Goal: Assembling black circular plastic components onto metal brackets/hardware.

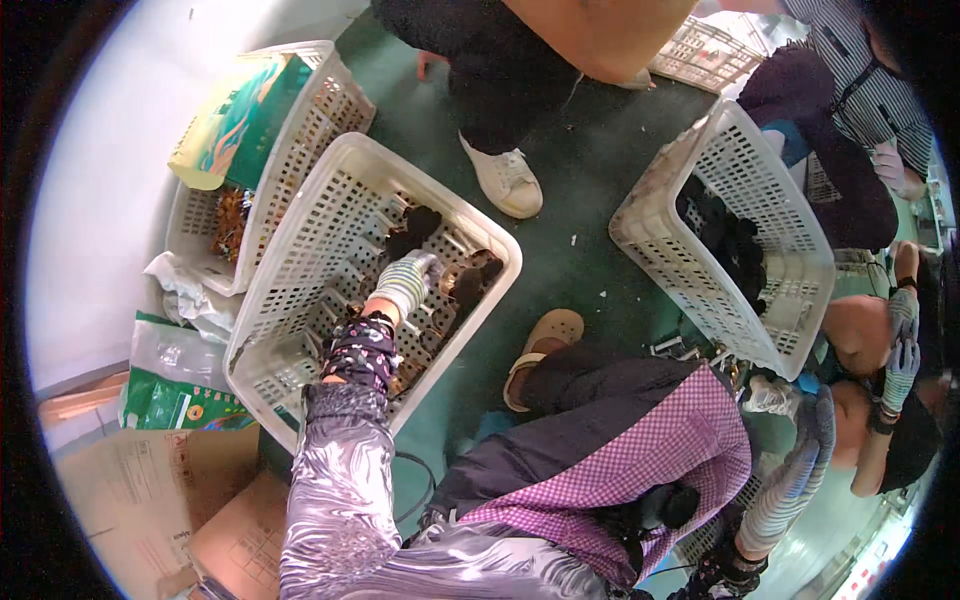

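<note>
My left hand (pixel 405 282), in a white glove with coloured stripes, reaches down into a white plastic crate (pixel 285 245). Its fingers curl among metal parts with dark ends; what they grip, if anything, is hidden. Close to the fingertips sits a black rounded part (pixel 411 232), with brownish round parts (pixel 468 285) on the far side of the hand. At the lower right my right hand (pixel 795 475), in a striped glove, stretches its fingers forward beside a crumpled whitish thing (pixel 772 396). A black object (pixel 667 507) rests on the checked purple cloth (pixel 640 440) over my lap.
Behind the crate stands another white crate (pixel 310 130) with a green-yellow box (pixel 240 125) on it. A third crate (pixel 650 205) holds black parts (pixel 735 245). Cardboard boxes (pixel 130 500) lie lower left. Co-workers sit around; one has gloved hands (pixel 902 355) at the right.
</note>
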A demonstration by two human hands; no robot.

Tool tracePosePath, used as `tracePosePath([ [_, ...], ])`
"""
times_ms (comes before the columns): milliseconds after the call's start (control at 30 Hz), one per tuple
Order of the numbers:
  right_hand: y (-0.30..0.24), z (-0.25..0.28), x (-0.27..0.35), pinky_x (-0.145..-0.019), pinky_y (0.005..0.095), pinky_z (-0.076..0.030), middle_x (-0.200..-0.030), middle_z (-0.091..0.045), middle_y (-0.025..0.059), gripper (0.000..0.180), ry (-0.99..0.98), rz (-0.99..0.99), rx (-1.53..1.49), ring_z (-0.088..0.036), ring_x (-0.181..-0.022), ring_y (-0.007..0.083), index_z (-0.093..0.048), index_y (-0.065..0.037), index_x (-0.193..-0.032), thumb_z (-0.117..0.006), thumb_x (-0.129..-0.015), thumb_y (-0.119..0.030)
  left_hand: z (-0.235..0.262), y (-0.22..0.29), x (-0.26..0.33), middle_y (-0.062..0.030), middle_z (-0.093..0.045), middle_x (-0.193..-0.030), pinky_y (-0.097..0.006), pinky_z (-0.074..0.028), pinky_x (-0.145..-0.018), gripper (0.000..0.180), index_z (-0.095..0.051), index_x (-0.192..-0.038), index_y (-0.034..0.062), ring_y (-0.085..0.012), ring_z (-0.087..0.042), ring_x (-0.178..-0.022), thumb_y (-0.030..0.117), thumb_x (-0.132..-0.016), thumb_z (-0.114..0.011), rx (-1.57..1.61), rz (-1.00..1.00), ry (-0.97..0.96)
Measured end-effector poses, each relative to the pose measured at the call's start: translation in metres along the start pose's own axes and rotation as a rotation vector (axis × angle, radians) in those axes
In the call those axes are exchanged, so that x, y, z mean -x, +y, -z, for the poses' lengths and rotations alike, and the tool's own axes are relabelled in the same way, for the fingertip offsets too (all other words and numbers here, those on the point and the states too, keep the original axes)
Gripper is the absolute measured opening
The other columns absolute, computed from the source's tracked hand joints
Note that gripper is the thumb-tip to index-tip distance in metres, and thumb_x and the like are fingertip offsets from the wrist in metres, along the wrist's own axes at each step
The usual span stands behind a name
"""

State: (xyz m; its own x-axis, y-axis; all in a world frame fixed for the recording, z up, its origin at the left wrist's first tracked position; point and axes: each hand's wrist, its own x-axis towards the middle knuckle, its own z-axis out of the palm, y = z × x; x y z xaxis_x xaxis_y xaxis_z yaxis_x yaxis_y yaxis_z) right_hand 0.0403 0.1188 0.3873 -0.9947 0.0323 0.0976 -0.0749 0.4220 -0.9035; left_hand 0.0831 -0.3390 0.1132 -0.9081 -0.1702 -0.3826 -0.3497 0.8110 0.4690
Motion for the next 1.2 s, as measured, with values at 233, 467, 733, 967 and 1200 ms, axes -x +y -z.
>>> tracePosePath([
  [233, 0.003, -0.014, -0.001, -0.105, 0.0408, -0.028, -0.135, -0.040, 0.0156, 0.050, 0.057, -0.065, 0.109, -0.039, -0.124, 0.0271, -0.039, 0.004, -0.131, -0.039, -0.095, -0.031, -0.035, -0.046, -0.036, -0.0132, -0.056, -0.116, -0.036, -0.043, -0.090, 0.024, -0.060, -0.104, 0.0082, -0.0304, -0.054, -0.105, 0.019, -0.083, -0.055, 0.209, 0.473, -0.299],
  [467, 0.031, 0.047, -0.007, -0.093, 0.0356, -0.040, -0.122, -0.052, 0.0151, 0.038, 0.044, -0.079, 0.532, -0.050, -0.110, 0.0266, -0.050, 0.000, -0.121, -0.045, -0.091, -0.023, -0.092, -0.042, -0.062, -0.0116, -0.051, -0.126, -0.035, -0.040, -0.096, 0.034, -0.052, -0.120, 0.0095, -0.0269, -0.052, -0.108, 0.021, -0.090, -0.041, -0.161, -0.197, -0.049],
  [733, 0.166, 0.123, -0.018, -0.081, 0.0246, -0.042, -0.103, -0.056, 0.0030, 0.044, 0.374, -0.423, -0.084, -0.050, -0.094, 0.0113, -0.050, -0.004, -0.121, -0.056, -0.089, -0.034, -0.024, -0.080, -0.035, -0.0171, -0.053, -0.121, -0.036, -0.041, -0.093, 0.041, -0.052, -0.121, 0.0040, -0.0290, -0.052, -0.109, 0.022, -0.084, -0.050, -0.083, -0.385, -0.150],
  [967, 0.334, 0.133, 0.025, -0.084, 0.0283, -0.044, -0.098, -0.064, 0.0072, 0.027, 0.189, -0.675, 0.312, -0.058, -0.089, 0.0189, -0.058, -0.001, -0.108, -0.050, -0.088, -0.019, 0.055, -0.054, -0.010, -0.0132, -0.057, -0.110, -0.036, -0.039, -0.092, 0.030, -0.051, -0.114, -0.0023, -0.0240, -0.053, -0.101, 0.014, -0.090, -0.045, -0.111, 0.152, 0.462],
  [1200, 0.356, 0.087, 0.007, -0.091, 0.0377, -0.041, -0.114, -0.058, 0.0189, 0.045, -0.063, -0.920, 0.491, -0.055, -0.107, 0.0331, -0.053, -0.008, -0.121, -0.053, -0.085, -0.034, 0.088, 0.187, 0.058, -0.0095, -0.050, -0.109, -0.033, -0.039, -0.090, 0.024, -0.048, -0.114, 0.0015, -0.0199, -0.049, -0.097, 0.011, -0.092, -0.045, 0.211, -0.331, 0.592],
])
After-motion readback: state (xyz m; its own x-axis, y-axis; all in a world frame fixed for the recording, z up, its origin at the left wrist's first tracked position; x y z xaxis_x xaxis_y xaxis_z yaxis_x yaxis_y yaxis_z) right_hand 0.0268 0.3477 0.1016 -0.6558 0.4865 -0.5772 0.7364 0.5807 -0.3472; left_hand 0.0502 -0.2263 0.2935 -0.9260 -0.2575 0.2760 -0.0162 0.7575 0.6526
